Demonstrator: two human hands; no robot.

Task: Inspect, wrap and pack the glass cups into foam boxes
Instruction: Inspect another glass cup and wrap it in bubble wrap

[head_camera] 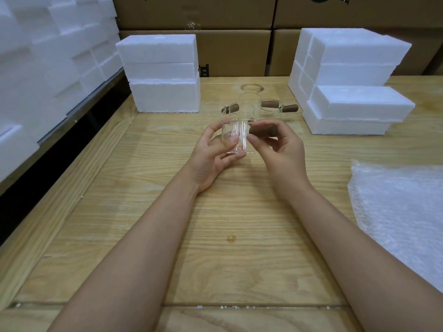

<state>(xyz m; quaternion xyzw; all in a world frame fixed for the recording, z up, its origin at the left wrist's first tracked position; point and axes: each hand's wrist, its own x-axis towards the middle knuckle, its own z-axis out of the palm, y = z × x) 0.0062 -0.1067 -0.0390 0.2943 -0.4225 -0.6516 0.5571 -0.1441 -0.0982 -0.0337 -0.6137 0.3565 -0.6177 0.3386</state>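
A clear glass cup point(236, 135) with a brown wooden side handle point(262, 131) is held above the wooden table point(167, 224), upright. My left hand point(213, 154) cups its body, with the thumb on the near wall and fingers under the base. My right hand point(279, 149) grips the wooden handle. Behind it on the table stand several more glass cups point(269, 107) with wooden handles. White foam boxes are stacked at the back left point(163, 73) and back right point(352, 82).
A sheet of bubble wrap point(402, 212) lies on the table at the right. More foam pieces point(48, 56) are piled on a shelf to the left. Cardboard cartons point(237, 32) form a wall behind the table.
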